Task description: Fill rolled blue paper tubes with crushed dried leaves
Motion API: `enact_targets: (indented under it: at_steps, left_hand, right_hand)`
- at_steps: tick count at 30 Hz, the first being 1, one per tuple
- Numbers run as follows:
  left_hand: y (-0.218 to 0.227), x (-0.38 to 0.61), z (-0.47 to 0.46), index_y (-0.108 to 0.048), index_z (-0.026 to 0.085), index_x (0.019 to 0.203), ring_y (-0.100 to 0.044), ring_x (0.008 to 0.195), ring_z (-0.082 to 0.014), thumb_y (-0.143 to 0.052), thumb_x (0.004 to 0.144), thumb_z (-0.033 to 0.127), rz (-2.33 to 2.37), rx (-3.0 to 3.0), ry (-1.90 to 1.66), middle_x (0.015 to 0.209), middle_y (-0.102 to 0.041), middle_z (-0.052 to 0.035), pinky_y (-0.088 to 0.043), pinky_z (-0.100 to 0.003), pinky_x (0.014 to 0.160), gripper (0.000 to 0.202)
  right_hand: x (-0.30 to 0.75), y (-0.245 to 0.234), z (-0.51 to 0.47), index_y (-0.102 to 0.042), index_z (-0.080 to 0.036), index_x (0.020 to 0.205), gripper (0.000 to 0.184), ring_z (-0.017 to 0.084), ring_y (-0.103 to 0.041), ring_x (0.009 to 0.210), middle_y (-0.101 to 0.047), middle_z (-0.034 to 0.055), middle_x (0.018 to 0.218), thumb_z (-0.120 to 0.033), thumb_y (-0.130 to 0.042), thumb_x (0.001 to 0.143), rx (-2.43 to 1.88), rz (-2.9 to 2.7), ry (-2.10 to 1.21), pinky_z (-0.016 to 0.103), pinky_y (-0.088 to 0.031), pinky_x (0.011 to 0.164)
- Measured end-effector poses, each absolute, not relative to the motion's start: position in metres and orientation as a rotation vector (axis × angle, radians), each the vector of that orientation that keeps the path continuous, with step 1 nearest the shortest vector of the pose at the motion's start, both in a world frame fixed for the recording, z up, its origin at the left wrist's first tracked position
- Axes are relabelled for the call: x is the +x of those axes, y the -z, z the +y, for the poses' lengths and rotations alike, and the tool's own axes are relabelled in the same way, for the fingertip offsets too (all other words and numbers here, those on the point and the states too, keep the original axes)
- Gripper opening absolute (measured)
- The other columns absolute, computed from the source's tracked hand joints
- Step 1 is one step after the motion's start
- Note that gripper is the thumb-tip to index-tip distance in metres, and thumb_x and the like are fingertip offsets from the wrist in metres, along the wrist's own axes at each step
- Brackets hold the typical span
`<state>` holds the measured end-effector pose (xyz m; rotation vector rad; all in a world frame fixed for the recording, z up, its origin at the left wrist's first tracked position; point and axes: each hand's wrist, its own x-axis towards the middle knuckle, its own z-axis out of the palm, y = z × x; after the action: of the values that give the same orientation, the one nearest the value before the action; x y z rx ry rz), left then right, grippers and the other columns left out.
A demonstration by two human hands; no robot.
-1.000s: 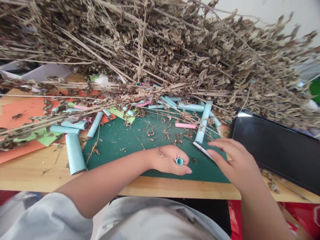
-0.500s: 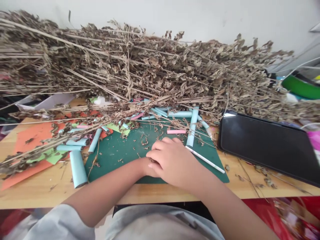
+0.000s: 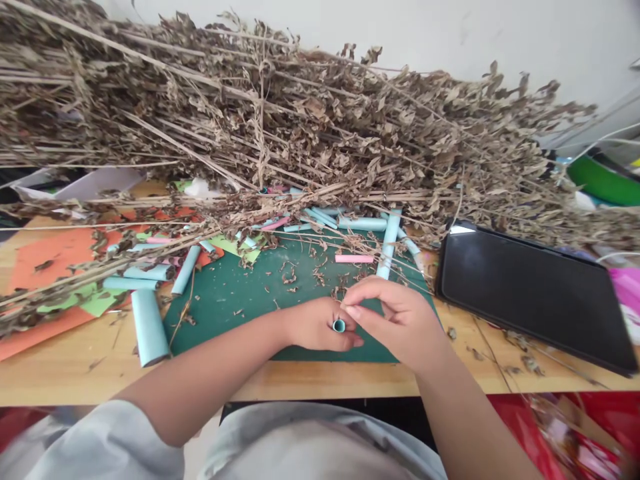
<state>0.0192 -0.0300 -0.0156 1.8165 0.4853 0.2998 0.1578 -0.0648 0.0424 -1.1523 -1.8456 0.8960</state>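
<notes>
1. since the frame half a second ago, the right hand has been lifted off the left hand and drawn toward three o'clock, so that the mouth of the small blue tube has been uncovered.
2. the small blue tube is held within the left hand, whose fingers are curled right round it; its lower part is hidden in the fist.
3. the mouth is turned up toward the camera, so the long axis is judged to be near upright; the exact tilt cannot be told.
4. from that mouth, the right fingertips are placed at about one o'clock, just beside the rim; from them, the mouth lies toward seven.
5. the tips of the right thumb and forefinger are brought nearly together, the other fingers loosely bent; whether a crumb is pinched between them cannot be told.
6. leaf crumbs are scattered toward ten o'clock on the green mat, a pink tube is seen just past twelve, and the dried plant bundle is spread beyond.
</notes>
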Motion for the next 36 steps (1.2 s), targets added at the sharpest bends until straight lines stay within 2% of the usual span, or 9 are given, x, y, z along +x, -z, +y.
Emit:
enact_targets:
  at_steps: [3, 8, 13, 15, 19, 23, 26, 31, 36]
  left_hand:
    - [0.019, 0.020, -0.029, -0.034, 0.014, 0.051, -0.035, 0.051, -0.0055, -0.049, 0.069, 0.021, 0.410, 1.819, -0.313, 0.051, -0.034, 0.0057, -0.034, -0.017, 0.049, 0.024]
    - [0.014, 0.024, -0.029, -0.046, 0.013, 0.062, -0.048, 0.067, -0.0092, -0.047, 0.064, 0.007, 0.326, 1.865, -0.460, 0.066, -0.050, 0.0014, -0.042, -0.019, 0.065, 0.006]
    - [0.010, 0.024, -0.028, -0.052, 0.012, 0.073, -0.051, 0.077, -0.0117, -0.045, 0.062, 0.001, 0.284, 1.921, -0.438, 0.079, -0.056, -0.0016, -0.042, -0.022, 0.073, 0.017]
    - [0.011, 0.023, -0.028, -0.052, 0.012, 0.071, -0.050, 0.074, -0.0114, -0.046, 0.061, 0.001, 0.297, 1.934, -0.421, 0.075, -0.055, -0.0011, -0.042, -0.022, 0.071, 0.016]
    - [0.012, 0.021, -0.027, -0.043, 0.012, 0.055, -0.041, 0.058, -0.0068, -0.048, 0.063, 0.005, 0.319, 1.876, -0.388, 0.056, -0.042, 0.0042, -0.038, -0.017, 0.057, 0.012]
    - [0.012, 0.019, -0.029, -0.037, 0.012, 0.048, -0.032, 0.050, -0.0043, -0.049, 0.067, 0.011, 0.365, 1.790, -0.279, 0.048, -0.032, 0.0061, -0.030, -0.014, 0.047, 0.022]
    - [0.012, 0.019, -0.030, -0.037, 0.012, 0.049, -0.030, 0.049, -0.0041, -0.050, 0.067, 0.015, 0.401, 1.774, -0.280, 0.047, -0.030, 0.0065, -0.027, -0.014, 0.046, 0.022]
    - [0.011, 0.018, -0.029, -0.036, 0.014, 0.048, -0.029, 0.047, -0.0050, -0.048, 0.072, 0.027, 0.390, 1.776, -0.286, 0.045, -0.031, 0.0061, -0.027, -0.017, 0.046, 0.030]
    - [0.011, 0.018, -0.027, -0.036, 0.015, 0.049, -0.029, 0.046, -0.0054, -0.047, 0.074, 0.030, 0.387, 1.783, -0.264, 0.046, -0.032, 0.0059, -0.026, -0.018, 0.046, 0.031]
  right_hand:
    - [0.156, -0.027, -0.071, -0.056, -0.021, 0.073, 0.008, 0.013, -0.058, 0.067, -0.061, -0.0002, 0.071, -0.014, -0.052, 0.072, -1.021, -1.561, -1.108, 0.027, -0.048, 0.061]
    - [0.149, -0.014, -0.080, -0.055, -0.020, 0.073, 0.008, 0.015, -0.060, 0.082, -0.064, 0.0012, 0.071, -0.013, -0.053, 0.072, -1.018, -1.481, -1.108, 0.030, -0.050, 0.072]
    - [0.150, -0.008, -0.085, -0.050, -0.023, 0.080, 0.011, 0.015, -0.056, 0.096, -0.065, 0.0009, 0.075, -0.012, -0.048, 0.077, -1.007, -1.519, -1.094, 0.032, -0.048, 0.078]
    - [0.150, -0.005, -0.087, -0.048, -0.024, 0.082, 0.013, 0.015, -0.053, 0.100, -0.064, 0.0008, 0.078, -0.011, -0.046, 0.079, -1.001, -1.564, -1.059, 0.036, -0.046, 0.082]
    - [0.151, -0.002, -0.088, -0.049, -0.024, 0.082, 0.014, 0.018, -0.051, 0.100, -0.060, 0.0043, 0.093, -0.010, -0.047, 0.076, -1.067, -1.764, -0.840, 0.043, -0.042, 0.085]
    - [0.154, -0.003, -0.088, -0.052, -0.022, 0.079, 0.010, 0.022, -0.050, 0.100, -0.051, 0.0085, 0.107, -0.014, -0.049, 0.074, -1.121, -1.988, -0.533, 0.044, -0.042, 0.082]
    - [0.162, -0.007, -0.090, -0.052, -0.022, 0.085, 0.012, 0.024, -0.048, 0.102, -0.048, 0.0096, 0.111, -0.017, -0.049, 0.074, -1.100, -2.020, -0.388, 0.044, -0.041, 0.081]
    - [0.194, -0.011, -0.087, -0.052, -0.023, 0.090, 0.016, 0.022, -0.051, 0.096, -0.053, 0.0085, 0.102, -0.016, -0.047, 0.076, -1.239, -1.882, -0.279, 0.040, -0.042, 0.079]
    - [0.218, -0.005, -0.081, -0.057, -0.023, 0.084, 0.009, 0.022, -0.052, 0.090, -0.057, 0.0062, 0.098, -0.024, -0.052, 0.077, -1.506, -2.229, -0.169, 0.042, -0.040, 0.076]
